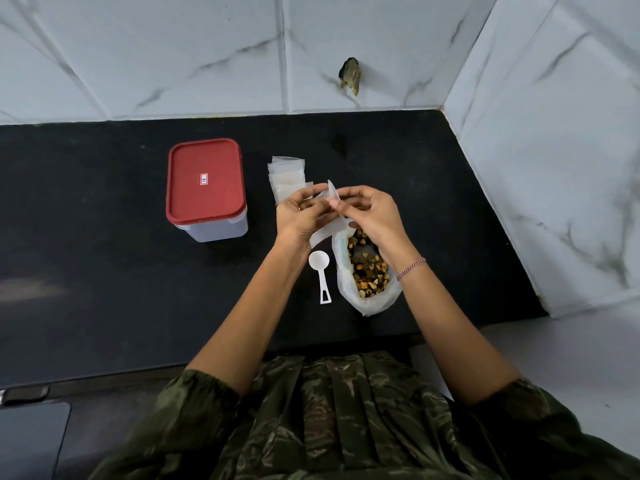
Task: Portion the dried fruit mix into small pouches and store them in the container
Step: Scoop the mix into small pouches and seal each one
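Both hands are pinching one clear pouch (331, 194) between them, left hand (299, 213) and right hand (372, 211) each gripping a side, looks like they're working the mouth open. It's held up right above the far end of the fruit bag (367, 271).

The scoop (320, 268) is what matters next imo. It lies on the surface (104, 237) between the forearms, just left of the bag, bowl away from the person and handle pointing back at them. It's a bit closer to the left wrist.

Spare pouches (287, 171) sit just behind the hands. The container (204, 181) is off to the left with its lid on.
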